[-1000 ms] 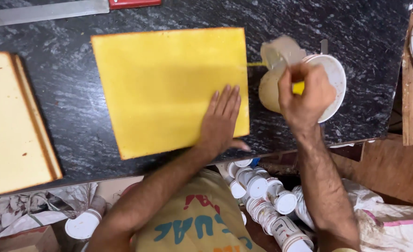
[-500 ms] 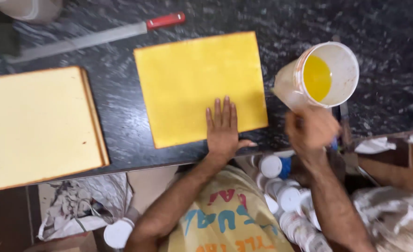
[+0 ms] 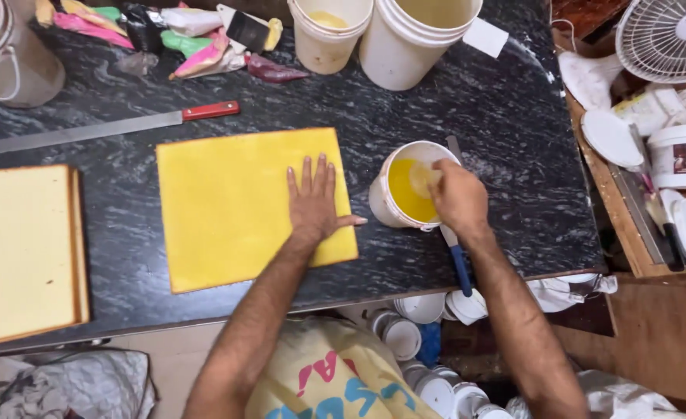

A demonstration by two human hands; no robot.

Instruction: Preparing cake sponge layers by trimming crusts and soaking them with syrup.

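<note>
Compared with half a second ago, the right hand has moved up from the worktop's front edge to the rim of the small white tub, and the view now takes in more of the far side of the worktop. The left hand stays where it was, flat on the yellow sheet, fingers spread open and pressing near the sheet's right edge.

The right hand's fingers are closed around something pale at the tub's mouth; what it is cannot be made out. The tub stands just right of the yellow sheet and holds yellow liquid. A blue-handled tool lies on the worktop beside the tub, partly under the right wrist.

At the far edge stand two larger white buckets; the left one shows a little yellow at the bottom, the right one a pale yellowish inside. A long knife with a red handle lies behind the sheet. A thick pale slab rests at the left.
</note>
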